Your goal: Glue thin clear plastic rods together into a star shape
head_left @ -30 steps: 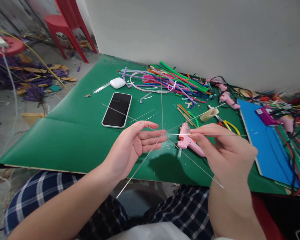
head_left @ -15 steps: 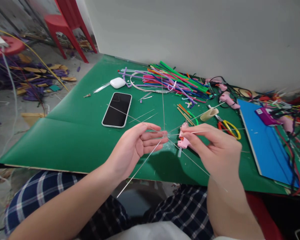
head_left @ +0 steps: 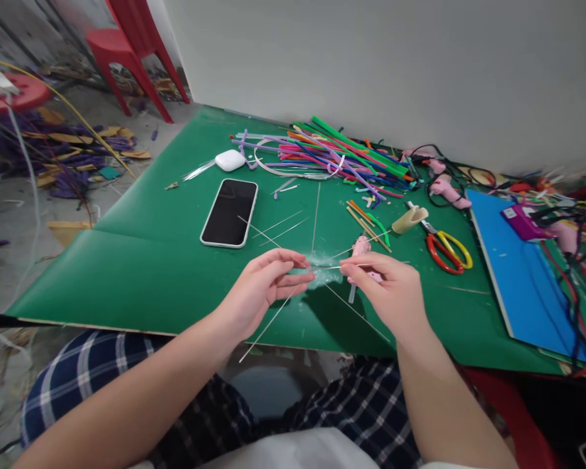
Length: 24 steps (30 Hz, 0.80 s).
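Note:
Several thin, straight, pale wires [head_left: 268,324] spread out like a star from a joined centre above the table. My left hand [head_left: 268,283] is at that centre, palm turned inward, its thumb and bent fingers closed around the joint. My right hand [head_left: 388,283] pinches one wire between thumb and forefinger, just right of the centre. Beneath and behind the right hand lies a pink glue gun [head_left: 361,245], partly covered, with a clear glue stick poking out. How the wires are joined is hidden by my left fingers.
On the green table [head_left: 141,273] lie a phone [head_left: 229,213], a white case [head_left: 230,160], loose wires, and a pile of coloured pipe cleaners [head_left: 342,156]. To the right are scissors [head_left: 444,253], a bamboo-like tube [head_left: 409,220], a blue board [head_left: 522,280] and cables.
Both hands have moved slightly left, the right one more, bringing them closer together. My left fingers have curled in from nearly straight. The wire star has shifted and tilted with them.

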{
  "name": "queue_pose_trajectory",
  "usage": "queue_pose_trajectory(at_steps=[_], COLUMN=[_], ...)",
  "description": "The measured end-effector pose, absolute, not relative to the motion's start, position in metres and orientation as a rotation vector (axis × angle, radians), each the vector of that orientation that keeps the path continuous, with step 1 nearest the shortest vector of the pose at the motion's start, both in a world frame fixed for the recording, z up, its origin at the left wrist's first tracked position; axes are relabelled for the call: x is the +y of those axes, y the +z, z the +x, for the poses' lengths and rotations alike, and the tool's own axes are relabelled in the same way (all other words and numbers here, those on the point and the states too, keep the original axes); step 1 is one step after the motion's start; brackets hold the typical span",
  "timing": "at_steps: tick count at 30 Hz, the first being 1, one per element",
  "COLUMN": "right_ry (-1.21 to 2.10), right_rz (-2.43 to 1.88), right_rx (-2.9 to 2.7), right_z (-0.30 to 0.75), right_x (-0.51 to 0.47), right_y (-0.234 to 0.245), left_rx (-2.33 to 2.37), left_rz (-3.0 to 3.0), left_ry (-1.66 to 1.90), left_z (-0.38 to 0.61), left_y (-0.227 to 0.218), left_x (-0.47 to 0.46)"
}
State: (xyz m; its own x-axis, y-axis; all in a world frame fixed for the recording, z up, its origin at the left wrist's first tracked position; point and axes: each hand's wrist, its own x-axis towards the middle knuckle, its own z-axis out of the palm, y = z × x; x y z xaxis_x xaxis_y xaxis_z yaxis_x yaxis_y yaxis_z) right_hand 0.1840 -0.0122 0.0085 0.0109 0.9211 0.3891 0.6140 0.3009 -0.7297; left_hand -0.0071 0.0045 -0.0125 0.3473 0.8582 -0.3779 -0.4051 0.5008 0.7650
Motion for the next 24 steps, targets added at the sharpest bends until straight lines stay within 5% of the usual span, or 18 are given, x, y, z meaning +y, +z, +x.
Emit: queue_pose_trajectory(at_steps=[16,24], right_ry=[0.489,0.355], right_rz=[-1.511,-1.467], right_rx=[-1.696,-1.827], right_z=[0.185,0.182], right_x=[-0.016,-0.017], right_y=[-0.034,-0.033], left_rx=[1.141,1.451], left_rz=[0.671,1.313], left_ry=[0.747,0.729], left_z=[-0.006,-0.059], left_y=[-0.021,-0.03], left_x=[0.002,-0.004])
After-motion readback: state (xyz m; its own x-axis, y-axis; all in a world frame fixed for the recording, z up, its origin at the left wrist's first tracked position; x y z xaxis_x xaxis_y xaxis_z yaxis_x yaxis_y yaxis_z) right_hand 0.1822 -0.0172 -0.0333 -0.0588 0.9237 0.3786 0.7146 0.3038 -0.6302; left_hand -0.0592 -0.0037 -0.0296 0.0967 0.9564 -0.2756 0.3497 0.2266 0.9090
